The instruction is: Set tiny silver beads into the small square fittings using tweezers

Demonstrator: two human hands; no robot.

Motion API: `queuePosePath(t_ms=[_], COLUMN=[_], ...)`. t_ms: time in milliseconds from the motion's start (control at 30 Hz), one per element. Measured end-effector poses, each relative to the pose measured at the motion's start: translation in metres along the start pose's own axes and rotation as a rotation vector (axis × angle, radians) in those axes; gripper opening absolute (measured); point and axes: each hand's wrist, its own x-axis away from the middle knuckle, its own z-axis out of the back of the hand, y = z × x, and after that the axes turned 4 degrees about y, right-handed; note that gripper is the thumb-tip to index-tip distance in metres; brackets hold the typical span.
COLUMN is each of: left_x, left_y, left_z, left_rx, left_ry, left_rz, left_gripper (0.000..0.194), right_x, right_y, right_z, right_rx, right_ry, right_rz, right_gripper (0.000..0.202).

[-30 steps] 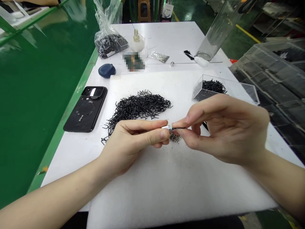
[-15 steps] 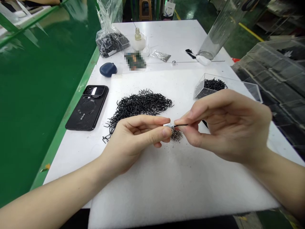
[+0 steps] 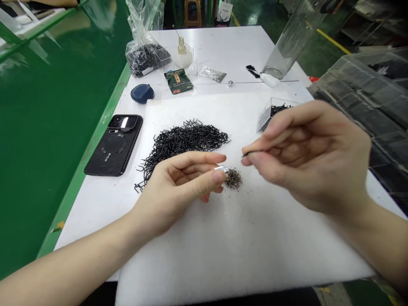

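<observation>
Between thumb and fingers, my left hand (image 3: 181,182) holds a small silvery metal cylinder (image 3: 225,169) with a narrower tip pointing right. My right hand (image 3: 306,157) pinches a short thin black bent piece (image 3: 251,153), its end showing at the fingertips. A gap separates the black piece from the cylinder. Below and just right of the cylinder lies a small heap of tiny brass-coloured and dark bits (image 3: 234,178) on a white foam sheet (image 3: 242,246). Behind my left hand spreads a large pile of black bent pieces (image 3: 188,138).
A black phone (image 3: 114,144) and a dark blue case (image 3: 142,93) lie at left. Behind are a bag of black pieces (image 3: 146,59), a green packet (image 3: 179,80) and a little bottle (image 3: 182,46). A clear box (image 3: 265,114) and a tall clear cylinder (image 3: 283,46) stand at right.
My right hand has drawn away to the right and slightly up with the black piece, which has parted from the metal cylinder. My left hand stays nearly in place.
</observation>
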Motion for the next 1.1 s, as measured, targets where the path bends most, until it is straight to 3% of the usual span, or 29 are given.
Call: queuePosePath(t_ms=[100, 167, 267, 367, 567, 700, 833, 1100], left_x=[0.004, 0.007, 0.011, 0.015, 0.021, 0.024, 0.026, 0.023], left_y=[0.001, 0.000, -0.005, -0.012, -0.021, -0.019, -0.015, -0.014], left_z=[-0.002, -0.002, 0.001, 0.004, 0.009, 0.010, 0.010, 0.011], left_rx=[-0.210, -0.380, -0.595, -0.799, -0.934, -0.868, -0.752, -0.650], left_ry=[-0.047, -0.143, -0.326, -0.385, -0.260, -0.136, -0.116, -0.149], left_rz=[-0.208, -0.366, -0.587, -0.700, -0.762, -0.790, -0.740, -0.634], left_gripper=[0.027, 0.023, 0.018, 0.016, 0.006, 0.041, 0.069, 0.080], right_x=[-0.003, -0.004, -0.005, -0.006, -0.005, -0.005, -0.002, -0.004], right_y=[0.003, 0.006, 0.007, 0.007, 0.008, 0.006, 0.004, 0.003], right_z=[0.004, 0.005, 0.005, 0.004, 0.004, 0.003, 0.002, 0.000], right_rx=[0.013, 0.005, 0.015, 0.031, 0.024, 0.052, 0.073, 0.003], right_ry=[0.084, 0.107, 0.079, 0.038, -0.018, -0.027, -0.020, -0.029], right_rz=[-0.069, -0.074, -0.056, -0.031, 0.029, 0.042, 0.031, -0.046], right_gripper=[0.037, 0.036, 0.036, 0.038, 0.042, 0.041, 0.044, 0.039])
